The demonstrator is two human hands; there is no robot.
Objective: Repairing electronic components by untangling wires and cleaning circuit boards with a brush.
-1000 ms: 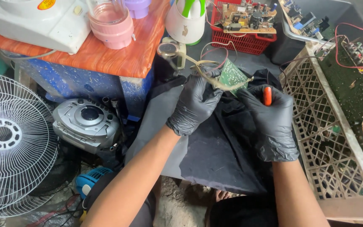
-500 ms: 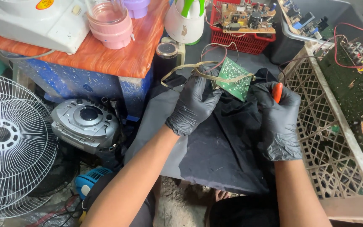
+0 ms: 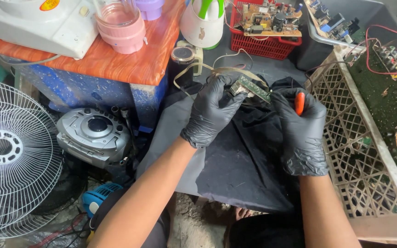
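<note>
Both hands wear black gloves and work above a dark cloth (image 3: 235, 160).

Left hand (image 3: 212, 110): the fingers (image 3: 224, 87) are clenched on the near-left end of a small green circuit board (image 3: 252, 88). The board is held clear of the cloth, tilted, its long edge running from the left fingertips toward the right hand. A flat beige ribbon cable (image 3: 194, 69) loops away from the board toward the upper left.

Right hand (image 3: 302, 133): the fingers are curled around an orange-handled tool (image 3: 300, 103). Only the handle shows between thumb and forefinger; the tip is hidden, so contact with the board cannot be confirmed. The right fingertips lie just beside the board's far-right end.

Surroundings: an orange-topped table (image 3: 116, 64) at upper left carries a white appliance (image 3: 37, 23) and a pink jar (image 3: 120, 25). A red basket (image 3: 267, 41) of circuit boards stands beyond the hands. A lattice crate (image 3: 359, 147) lies to the right. A grey radio (image 3: 93, 135) and a white fan guard (image 3: 10, 151) rest on the floor at left.
</note>
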